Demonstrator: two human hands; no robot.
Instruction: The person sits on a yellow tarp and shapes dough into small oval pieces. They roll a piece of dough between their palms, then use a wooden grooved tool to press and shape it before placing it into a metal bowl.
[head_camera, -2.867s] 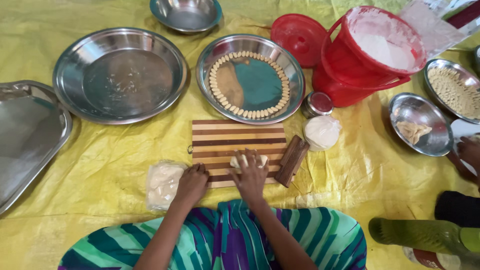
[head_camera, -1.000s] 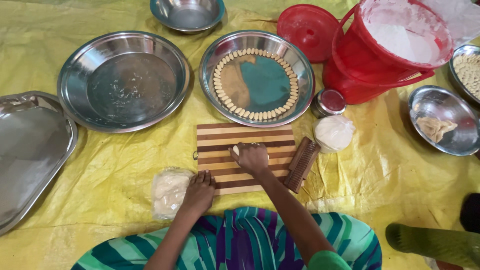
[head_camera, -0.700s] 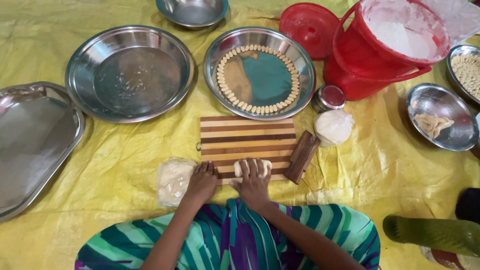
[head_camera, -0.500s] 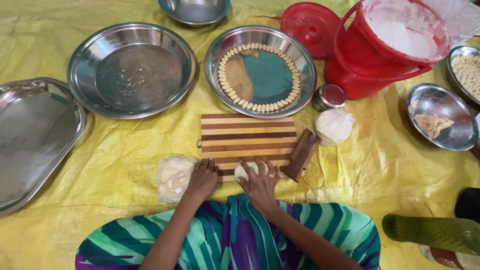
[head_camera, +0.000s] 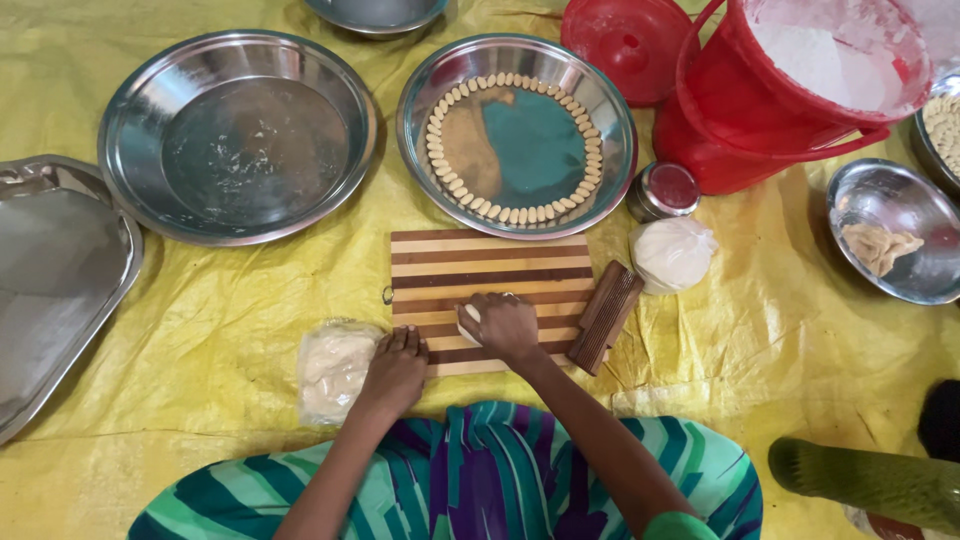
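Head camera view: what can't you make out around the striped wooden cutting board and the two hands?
- Pale dough piece: mostly covered by the right hand on the striped wooden cutting board; its shape is unclear.
- Flat steel tray: cut off by the left edge.
- Small steel bowl: cut off by the top edge.
- Clear bag of dough: partly under the left hand.

Clear plastic bag of pale dough (head_camera: 335, 368) beside the striped board (head_camera: 440, 262); knotted white bag (head_camera: 672, 254) right.
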